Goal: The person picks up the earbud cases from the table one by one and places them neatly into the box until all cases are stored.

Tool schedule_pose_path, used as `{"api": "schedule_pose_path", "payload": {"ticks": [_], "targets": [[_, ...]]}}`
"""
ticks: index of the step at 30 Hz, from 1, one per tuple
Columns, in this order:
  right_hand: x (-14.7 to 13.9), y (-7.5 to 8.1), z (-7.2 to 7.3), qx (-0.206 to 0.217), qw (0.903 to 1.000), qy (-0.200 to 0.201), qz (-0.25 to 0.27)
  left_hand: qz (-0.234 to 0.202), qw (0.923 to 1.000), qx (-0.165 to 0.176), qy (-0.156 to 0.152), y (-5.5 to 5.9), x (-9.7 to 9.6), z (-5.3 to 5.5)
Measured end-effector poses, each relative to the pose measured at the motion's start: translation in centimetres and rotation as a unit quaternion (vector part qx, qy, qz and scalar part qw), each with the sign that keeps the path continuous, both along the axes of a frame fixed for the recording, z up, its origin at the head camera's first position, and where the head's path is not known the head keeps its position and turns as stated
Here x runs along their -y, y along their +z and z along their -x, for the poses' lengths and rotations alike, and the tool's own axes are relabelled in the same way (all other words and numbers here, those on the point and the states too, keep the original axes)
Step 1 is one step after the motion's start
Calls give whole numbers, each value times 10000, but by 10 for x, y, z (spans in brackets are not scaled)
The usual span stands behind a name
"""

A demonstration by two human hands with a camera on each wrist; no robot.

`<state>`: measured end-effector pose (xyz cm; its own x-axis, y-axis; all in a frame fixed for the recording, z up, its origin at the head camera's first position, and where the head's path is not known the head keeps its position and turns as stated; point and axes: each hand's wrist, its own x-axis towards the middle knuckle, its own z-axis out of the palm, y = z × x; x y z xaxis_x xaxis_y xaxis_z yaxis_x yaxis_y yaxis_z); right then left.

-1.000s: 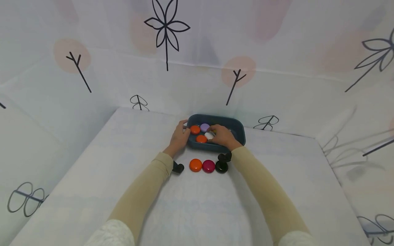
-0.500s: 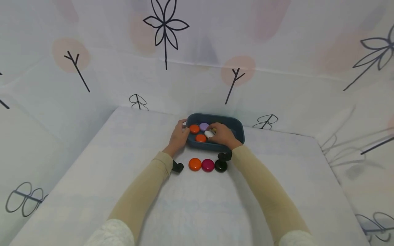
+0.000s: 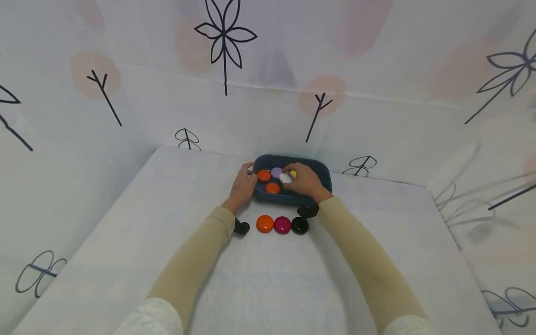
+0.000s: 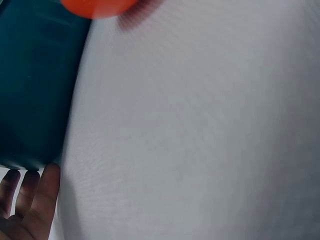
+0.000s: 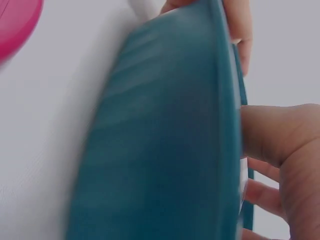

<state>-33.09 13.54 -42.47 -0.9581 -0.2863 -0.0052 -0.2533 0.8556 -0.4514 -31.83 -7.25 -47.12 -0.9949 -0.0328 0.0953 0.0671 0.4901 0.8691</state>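
A dark teal tray (image 3: 278, 200) stands at the back of the table. My left hand (image 3: 243, 184) grips its left end, with fingers (image 4: 45, 195) against the outside and a digit over the rim. Inside the tray, my right hand (image 3: 305, 180) pinches a white glossy disc (image 3: 285, 178) between thumb and fingers. Around that disc lie two orange discs (image 3: 264, 176), a purple disc (image 3: 276, 172) and a yellow disc (image 3: 293, 173), partly hidden by the right hand. The tray wall (image 5: 160, 125) covers most of the right fingertips in the right wrist view.
In front of the tray, an orange disc (image 3: 265, 224), a magenta disc (image 3: 282, 225) and a black disc (image 3: 299, 225) form a row on the white table (image 3: 268, 279). Dark wrist-camera mounts hang near both cuffs. A patterned cloth wall (image 3: 259, 116) rises right behind the tray.
The right hand has shifted slightly up and right inside the tray, with the white disc in its fingers. More of the yellow disc shows. The left hand stays at the tray's end.
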Motion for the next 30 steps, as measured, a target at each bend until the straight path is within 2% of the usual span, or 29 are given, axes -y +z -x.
{"api": "schedule_pose_path", "payload": {"ticks": [14,30], "targets": [[-1,20,-15,-65,9990,-106,432,36,9999,94,3,6,-2,-2],[-14,30,-32,-382,9981,-12,482,8,10000,71,11,4,-2,-4]]}}
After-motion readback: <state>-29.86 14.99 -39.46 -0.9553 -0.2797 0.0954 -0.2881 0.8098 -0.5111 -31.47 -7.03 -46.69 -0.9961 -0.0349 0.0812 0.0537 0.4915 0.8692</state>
